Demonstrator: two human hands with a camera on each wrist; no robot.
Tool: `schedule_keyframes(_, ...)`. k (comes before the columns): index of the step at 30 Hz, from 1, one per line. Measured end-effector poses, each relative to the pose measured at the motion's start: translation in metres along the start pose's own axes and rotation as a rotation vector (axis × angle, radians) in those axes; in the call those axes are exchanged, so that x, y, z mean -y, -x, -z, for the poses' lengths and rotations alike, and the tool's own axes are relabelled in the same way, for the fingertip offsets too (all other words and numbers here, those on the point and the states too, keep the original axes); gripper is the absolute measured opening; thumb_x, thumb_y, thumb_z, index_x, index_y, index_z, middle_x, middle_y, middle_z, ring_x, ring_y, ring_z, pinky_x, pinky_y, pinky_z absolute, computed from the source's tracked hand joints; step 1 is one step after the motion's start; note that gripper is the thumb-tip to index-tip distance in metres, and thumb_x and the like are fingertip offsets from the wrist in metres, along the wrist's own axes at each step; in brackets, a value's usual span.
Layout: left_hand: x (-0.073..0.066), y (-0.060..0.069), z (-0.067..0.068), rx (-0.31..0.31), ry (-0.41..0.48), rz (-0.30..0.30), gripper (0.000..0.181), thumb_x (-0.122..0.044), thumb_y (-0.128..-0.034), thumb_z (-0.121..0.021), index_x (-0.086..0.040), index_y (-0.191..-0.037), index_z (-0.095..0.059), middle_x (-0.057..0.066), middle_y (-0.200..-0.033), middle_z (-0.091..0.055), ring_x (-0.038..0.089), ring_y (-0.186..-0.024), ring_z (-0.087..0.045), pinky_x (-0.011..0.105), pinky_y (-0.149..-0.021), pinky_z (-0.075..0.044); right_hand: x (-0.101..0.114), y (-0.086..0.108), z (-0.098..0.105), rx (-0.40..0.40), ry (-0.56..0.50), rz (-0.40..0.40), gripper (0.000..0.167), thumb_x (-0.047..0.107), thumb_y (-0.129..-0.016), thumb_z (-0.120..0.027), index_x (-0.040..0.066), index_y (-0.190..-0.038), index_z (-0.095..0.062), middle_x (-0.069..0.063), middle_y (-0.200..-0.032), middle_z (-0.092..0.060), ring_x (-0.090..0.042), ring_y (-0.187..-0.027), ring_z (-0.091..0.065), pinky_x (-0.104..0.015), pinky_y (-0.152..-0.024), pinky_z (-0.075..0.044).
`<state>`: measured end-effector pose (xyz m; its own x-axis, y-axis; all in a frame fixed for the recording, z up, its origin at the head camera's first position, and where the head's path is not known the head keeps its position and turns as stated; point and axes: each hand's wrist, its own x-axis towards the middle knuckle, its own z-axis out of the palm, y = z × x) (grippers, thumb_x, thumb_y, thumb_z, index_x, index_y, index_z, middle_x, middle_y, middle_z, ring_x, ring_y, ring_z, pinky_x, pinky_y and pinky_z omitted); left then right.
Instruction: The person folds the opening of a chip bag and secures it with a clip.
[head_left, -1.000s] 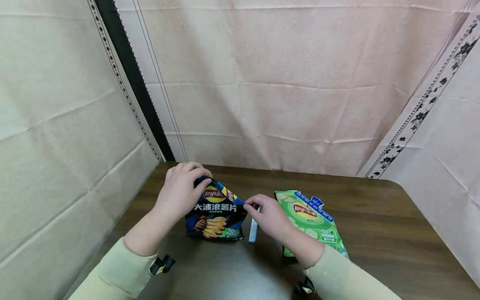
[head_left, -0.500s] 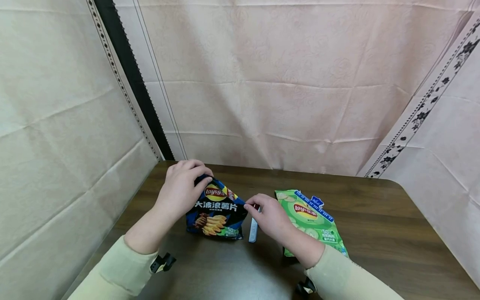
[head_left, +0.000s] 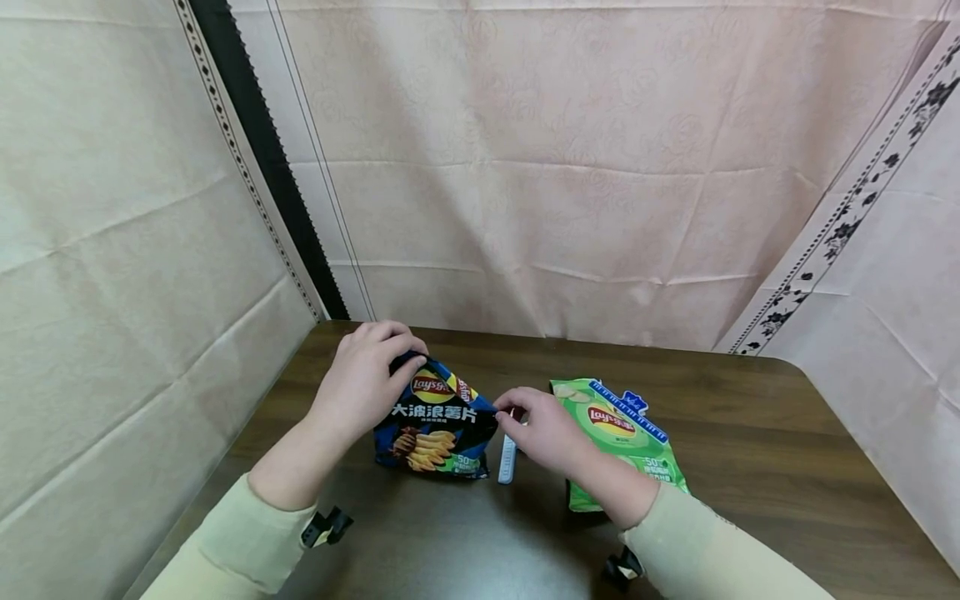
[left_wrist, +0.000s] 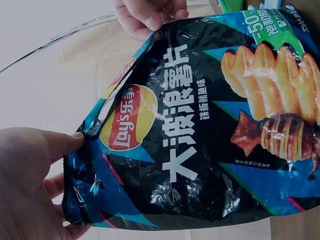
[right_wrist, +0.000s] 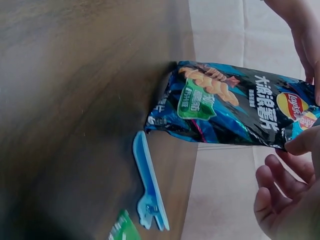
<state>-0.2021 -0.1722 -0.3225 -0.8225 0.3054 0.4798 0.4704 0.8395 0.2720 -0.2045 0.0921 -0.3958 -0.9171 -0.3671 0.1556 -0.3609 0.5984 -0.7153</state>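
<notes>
The left hand and right hand are both showing bare. The person is wearing long sleeves: the left sleeve and right sleeve are looking pale cream, turning soft green towards the cuffs. Beside each wrist a small, blocky black fitting is showing a pale patch, the left fitting matching the right fitting.

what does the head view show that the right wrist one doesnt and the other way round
Only head: the logo of the green bag, the dark-blue clip along its upper edge, and the black floral border.

Only right wrist: the light-blue clip from end to end; in the head view the right hand partly covers it.

Both: the black bag held by right and left hands, and the wooden table.
</notes>
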Motion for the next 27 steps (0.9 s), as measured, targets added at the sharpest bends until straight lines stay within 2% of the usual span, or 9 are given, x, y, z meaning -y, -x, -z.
schedule_keyframes(5,0.000,0.001,0.000,-0.001,0.003,-0.009,0.010,-0.026,-0.0961,-0.067,-0.021,-0.103,-0.073,0.003,-0.115,-0.062,0.030,-0.113,-0.052,0.057,-0.101,-0.035,-0.002,-0.003,0.008,0.057,-0.023,-0.051,0.014,0.014,-0.098,-0.059,0.017,-0.105,-0.071,0.003,-0.102,-0.066,-0.016,-0.087,-0.057,-0.034,-0.077,-0.051)
schedule_keyframes(11,-0.001,0.002,0.001,0.000,0.009,-0.012,0.010,-0.026,-0.0960,-0.067,-0.021,-0.103,-0.072,0.003,-0.116,-0.062,0.030,-0.114,-0.052,0.056,-0.101,-0.035,-0.008,-0.014,0.016,0.142,0.049,-0.166,0.015,0.018,-0.098,-0.061,0.011,-0.107,-0.071,0.001,-0.096,-0.065,-0.017,-0.085,-0.058,-0.034,-0.076,-0.053)
schedule_keyframes(17,-0.001,0.003,0.000,0.002,0.008,-0.013,0.010,-0.026,-0.0960,-0.067,-0.021,-0.103,-0.072,0.003,-0.115,-0.062,0.030,-0.113,-0.052,0.056,-0.101,-0.035,-0.013,-0.024,0.024,0.229,0.098,-0.267,0.020,0.023,-0.098,-0.060,0.010,-0.109,-0.071,-0.005,-0.093,-0.066,-0.018,-0.078,-0.058,-0.032,-0.068,-0.051)
schedule_keyframes(22,-0.001,0.003,0.000,-0.004,0.005,-0.022,0.010,-0.025,-0.0958,-0.067,-0.021,-0.103,-0.073,0.003,-0.114,-0.062,0.030,-0.112,-0.053,0.056,-0.100,-0.036,-0.015,-0.030,0.027,0.313,0.104,-0.302,0.023,0.021,-0.099,-0.058,0.006,-0.111,-0.069,-0.011,-0.094,-0.067,-0.024,-0.080,-0.061,-0.034,-0.068,-0.052)
schedule_keyframes(27,-0.001,0.003,0.000,-0.002,0.006,-0.022,0.010,-0.025,-0.0959,-0.067,-0.020,-0.103,-0.073,0.004,-0.114,-0.062,0.030,-0.112,-0.052,0.056,-0.100,-0.036,-0.020,-0.040,0.025,0.398,0.195,-0.307,0.024,0.020,-0.098,-0.058,0.003,-0.113,-0.068,-0.008,-0.087,-0.066,-0.022,-0.075,-0.061,-0.032,-0.065,-0.051)
